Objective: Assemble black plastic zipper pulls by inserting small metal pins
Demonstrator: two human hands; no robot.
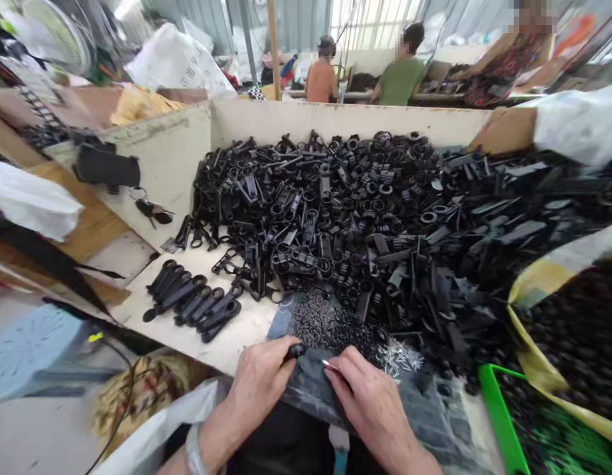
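My left hand [259,386] is closed on a small black plastic part [295,351] at the near edge of the work table. My right hand [370,399] pinches a thin silver pin [330,364], its tip pointing toward the black part. Both hands rest over a dark sheet [316,389] at the table's front. Just beyond my fingers lies a heap of small dark springs [330,323] and some silver pins [399,356]. A row of finished black parts [194,300] lies to the left of my hands.
A big pile of black plastic parts [365,211] fills the walled table [286,122]. A green bin [504,422] and a yellow-rimmed sack of black pieces [578,336] stand at right. A black pouch and keys [152,210] hang on the left wall. Several people work at the back.
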